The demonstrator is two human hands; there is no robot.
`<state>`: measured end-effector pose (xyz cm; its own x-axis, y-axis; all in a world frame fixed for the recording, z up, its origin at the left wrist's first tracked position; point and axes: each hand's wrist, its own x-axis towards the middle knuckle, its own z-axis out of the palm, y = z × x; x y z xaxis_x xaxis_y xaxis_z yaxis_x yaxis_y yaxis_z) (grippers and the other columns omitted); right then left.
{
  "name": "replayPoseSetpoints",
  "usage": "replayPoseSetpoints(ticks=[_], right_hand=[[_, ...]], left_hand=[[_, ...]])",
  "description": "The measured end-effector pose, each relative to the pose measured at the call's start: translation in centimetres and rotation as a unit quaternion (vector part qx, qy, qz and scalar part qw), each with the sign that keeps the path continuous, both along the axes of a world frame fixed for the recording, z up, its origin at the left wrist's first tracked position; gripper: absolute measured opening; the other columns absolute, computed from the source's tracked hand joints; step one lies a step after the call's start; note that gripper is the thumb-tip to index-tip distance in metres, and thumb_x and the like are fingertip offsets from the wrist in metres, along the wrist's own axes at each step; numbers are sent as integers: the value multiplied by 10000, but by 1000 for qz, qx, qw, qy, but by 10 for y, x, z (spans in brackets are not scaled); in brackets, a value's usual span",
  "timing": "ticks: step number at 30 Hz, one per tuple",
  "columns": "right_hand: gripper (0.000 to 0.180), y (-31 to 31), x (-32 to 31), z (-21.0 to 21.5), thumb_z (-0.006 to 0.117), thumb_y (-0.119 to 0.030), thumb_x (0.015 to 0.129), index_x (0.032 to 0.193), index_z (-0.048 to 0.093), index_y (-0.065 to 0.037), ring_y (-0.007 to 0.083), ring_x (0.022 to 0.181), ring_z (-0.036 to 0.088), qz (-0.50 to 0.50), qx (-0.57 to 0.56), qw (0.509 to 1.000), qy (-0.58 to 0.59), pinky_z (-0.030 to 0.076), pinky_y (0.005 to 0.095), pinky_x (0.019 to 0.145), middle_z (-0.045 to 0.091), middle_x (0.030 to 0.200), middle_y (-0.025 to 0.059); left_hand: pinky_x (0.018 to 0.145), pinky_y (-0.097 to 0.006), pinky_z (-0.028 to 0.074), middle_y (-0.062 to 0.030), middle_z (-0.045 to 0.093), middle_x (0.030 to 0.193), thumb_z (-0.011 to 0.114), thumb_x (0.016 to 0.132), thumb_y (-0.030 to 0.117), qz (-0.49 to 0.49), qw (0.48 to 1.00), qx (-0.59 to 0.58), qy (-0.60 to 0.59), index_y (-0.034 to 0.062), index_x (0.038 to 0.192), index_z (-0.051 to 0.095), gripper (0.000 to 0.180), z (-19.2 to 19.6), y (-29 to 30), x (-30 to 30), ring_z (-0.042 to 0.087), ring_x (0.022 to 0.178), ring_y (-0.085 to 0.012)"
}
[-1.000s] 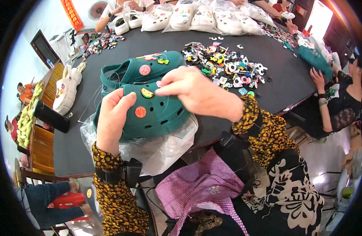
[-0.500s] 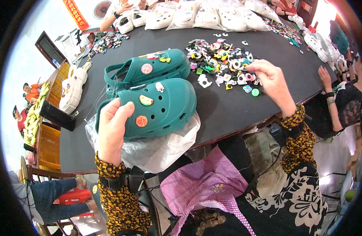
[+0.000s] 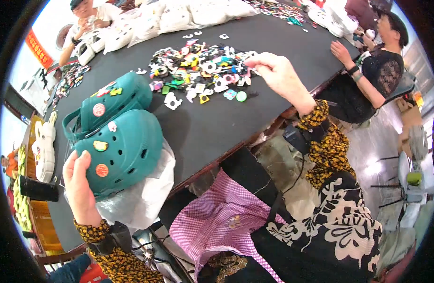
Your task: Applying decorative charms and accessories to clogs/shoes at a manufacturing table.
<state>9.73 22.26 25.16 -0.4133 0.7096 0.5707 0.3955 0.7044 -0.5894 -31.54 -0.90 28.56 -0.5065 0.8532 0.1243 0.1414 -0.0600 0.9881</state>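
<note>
A pair of dark green clogs lies at the left of the table, on a crumpled clear plastic bag [image 3: 155,181]. My left hand [image 3: 80,188] grips the heel end of the nearer clog [image 3: 132,141], thumb on top. That clog bears a taco-like charm, a round orange charm and a small pale one. The farther clog [image 3: 115,106] has a round pink-red charm and a green one. My right hand [image 3: 280,80] is over the right edge of a heap of shoe charms [image 3: 203,70], thumb and fingertips pinched together. Whatever may be between them is too small to tell.
White clogs in clear bags [image 3: 179,19] line the far side of the table [image 3: 203,137]. A white clog [image 3: 45,146] and a black box-like object [image 3: 38,188] are at the left. People sit at the far left and at the right [image 3: 382,70]. More charm heaps lie farther off.
The view has turned to the right, so the clogs and charm heap sit farther left in the picture. My left hand stays on the near clog; my right hand remains at the heap, fingers pinched.
</note>
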Motion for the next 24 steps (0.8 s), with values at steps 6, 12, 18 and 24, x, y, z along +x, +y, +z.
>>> replayPoseSetpoints(ticks=[6, 12, 18, 24], right_hand=[[218, -10, 5, -5, 558, -65, 857, 1033, 680, -24, 135, 811, 627, -18, -55, 998, -39, 488, 263, 733, 688, 915, 91], [220, -4, -15, -9, 619, -168, 817, 971, 685, -25, 195, 762, 638, 112, -68, 968, -212, 502, 304, 731, 687, 841, 112], [278, -16, 2, -7, 649, -222, 788, 970, 640, -13, 228, 662, 573, 74, -83, 965, -237, 468, 352, 650, 569, 703, 96], [174, 1, 7, -14, 614, -137, 813, 925, 646, -8, 197, 722, 596, -21, -79, 985, -149, 481, 301, 693, 626, 777, 108]], left_hand=[[834, -215, 440, -31, 650, 998, 608, 886, 128, 34, 999, 18, 6, -35, 1115, 611, 281, -8, 11, 0, 577, 902, -70], [840, -222, 445, -49, 652, 1005, 644, 870, 125, 67, 998, 6, 6, -24, 1117, 593, 292, -14, -3, -9, 580, 914, -78], [849, -229, 448, -53, 649, 1014, 655, 867, 133, 63, 998, 11, -11, -22, 1127, 584, 310, -6, 4, 5, 580, 921, -86], [858, -236, 451, -62, 638, 1041, 672, 859, 146, 49, 998, 23, -30, -22, 1154, 570, 355, -12, 3, -7, 577, 936, -97]])
